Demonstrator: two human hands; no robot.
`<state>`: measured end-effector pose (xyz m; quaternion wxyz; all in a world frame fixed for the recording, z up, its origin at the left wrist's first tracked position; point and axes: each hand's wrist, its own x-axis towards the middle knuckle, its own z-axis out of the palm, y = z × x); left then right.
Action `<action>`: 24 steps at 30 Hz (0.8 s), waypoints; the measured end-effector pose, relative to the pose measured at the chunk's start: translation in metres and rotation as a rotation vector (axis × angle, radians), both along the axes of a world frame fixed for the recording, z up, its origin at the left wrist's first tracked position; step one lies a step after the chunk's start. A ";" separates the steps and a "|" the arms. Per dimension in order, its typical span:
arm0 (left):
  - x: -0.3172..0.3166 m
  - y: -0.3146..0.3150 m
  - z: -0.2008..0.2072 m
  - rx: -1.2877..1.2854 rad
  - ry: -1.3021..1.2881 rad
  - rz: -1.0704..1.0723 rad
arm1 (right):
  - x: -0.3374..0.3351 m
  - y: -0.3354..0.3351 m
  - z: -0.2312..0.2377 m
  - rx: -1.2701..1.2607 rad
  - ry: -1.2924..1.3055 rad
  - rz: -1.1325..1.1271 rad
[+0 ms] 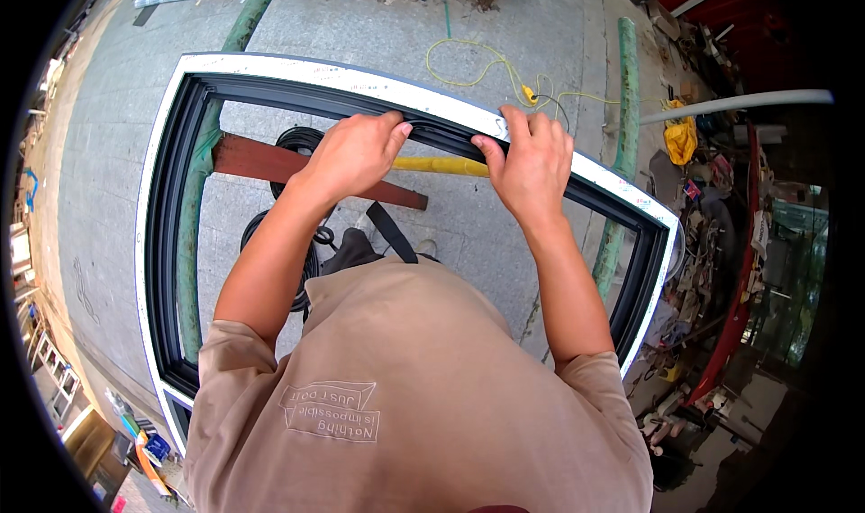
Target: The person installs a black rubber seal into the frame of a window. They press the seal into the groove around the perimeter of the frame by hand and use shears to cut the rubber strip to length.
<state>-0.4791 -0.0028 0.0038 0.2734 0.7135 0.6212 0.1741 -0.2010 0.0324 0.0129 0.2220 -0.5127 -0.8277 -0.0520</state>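
A large window frame (360, 79), black inside with white film on its face, lies across green supports around me. Both my hands are at its far rail. My left hand (356, 153) is closed, its thumb and forefinger pinching at a black rubber strip (439, 135) along the inner groove. To its right, my right hand (533, 162) grips the rail, fingers over the white face and thumb against the inner edge beside the strip. The strip bows slightly between the hands. What lies beneath my left fingers is hidden.
Green posts (628, 90) and a red-brown beam (261, 160) are under the frame. Black coils (302, 141) lie on the concrete floor, with a yellow cord (464, 82) beyond. Piled scrap and tools (703, 270) line the right side; a ladder (59, 373) is at left.
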 end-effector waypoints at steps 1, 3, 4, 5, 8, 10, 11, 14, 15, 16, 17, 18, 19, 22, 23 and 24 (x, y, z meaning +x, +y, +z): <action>0.000 0.000 -0.001 0.004 0.001 0.001 | 0.000 0.001 0.000 0.014 0.000 0.006; 0.000 0.000 -0.003 0.013 -0.009 0.015 | -0.002 0.004 0.006 -0.001 0.013 0.036; 0.000 0.000 -0.003 0.014 -0.008 0.013 | -0.002 0.005 0.008 -0.021 0.025 0.062; 0.001 0.000 -0.002 0.013 0.008 0.013 | -0.005 0.006 0.007 -0.019 0.027 0.061; 0.001 0.001 0.001 0.004 0.023 0.012 | -0.018 0.007 0.001 -0.014 0.084 0.061; 0.001 0.001 0.003 -0.005 0.020 0.011 | -0.020 0.006 0.000 0.048 0.074 0.033; 0.000 0.002 0.003 -0.013 0.028 0.010 | -0.020 0.006 -0.002 0.047 0.075 0.030; -0.001 0.002 0.004 -0.024 0.021 0.011 | -0.020 0.007 -0.003 0.073 0.067 0.039; -0.001 0.002 0.005 -0.029 0.010 0.013 | -0.020 0.007 -0.002 0.070 0.061 0.045; -0.001 0.002 0.005 -0.025 0.009 0.016 | -0.021 0.007 -0.001 0.068 0.057 0.053; -0.001 0.002 0.006 -0.031 -0.006 0.014 | -0.022 0.009 0.000 0.071 0.056 0.056; 0.000 0.003 0.006 -0.038 -0.022 0.013 | -0.023 0.012 0.001 0.049 0.074 0.075; -0.001 0.002 0.005 -0.038 -0.019 0.019 | -0.025 0.013 0.001 0.022 0.095 0.094; -0.005 0.003 0.002 -0.022 -0.051 -0.023 | -0.033 0.012 0.001 -0.016 0.101 0.071; -0.006 0.004 0.003 -0.025 -0.038 -0.036 | -0.033 0.010 0.003 -0.032 0.101 0.045; -0.005 0.005 0.003 -0.003 -0.038 -0.033 | -0.034 0.010 0.004 -0.028 0.082 0.037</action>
